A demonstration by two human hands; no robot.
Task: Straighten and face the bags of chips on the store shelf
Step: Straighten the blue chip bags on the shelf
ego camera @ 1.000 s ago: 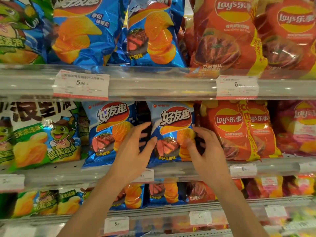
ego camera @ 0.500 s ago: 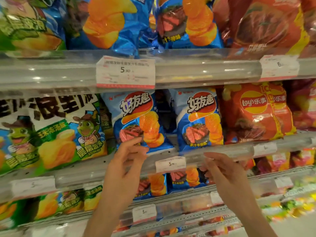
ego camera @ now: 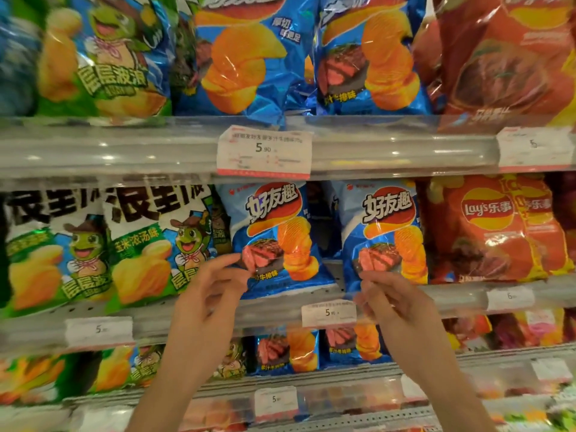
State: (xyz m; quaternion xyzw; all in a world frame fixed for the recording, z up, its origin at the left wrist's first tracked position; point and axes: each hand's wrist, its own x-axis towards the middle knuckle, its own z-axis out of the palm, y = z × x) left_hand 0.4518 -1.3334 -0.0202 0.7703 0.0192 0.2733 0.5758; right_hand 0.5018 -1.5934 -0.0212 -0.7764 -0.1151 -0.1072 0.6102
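Two blue chip bags stand side by side on the middle shelf [ego camera: 187, 319], fronts facing out. The left hand [ego camera: 207, 302] is in front of the left blue bag [ego camera: 274, 241], fingers loosely bent, holding nothing. The right hand [ego camera: 396, 304] is below the right blue bag [ego camera: 385, 235], fingers also loose and empty

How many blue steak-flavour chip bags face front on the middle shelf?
2: left blue bag by the left hand, right blue bag above the right hand. More may sit behind.

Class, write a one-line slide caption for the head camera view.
Two bare hands, left and right, reach toward two glossy blue steak-flavour chip bags on the middle shelf.
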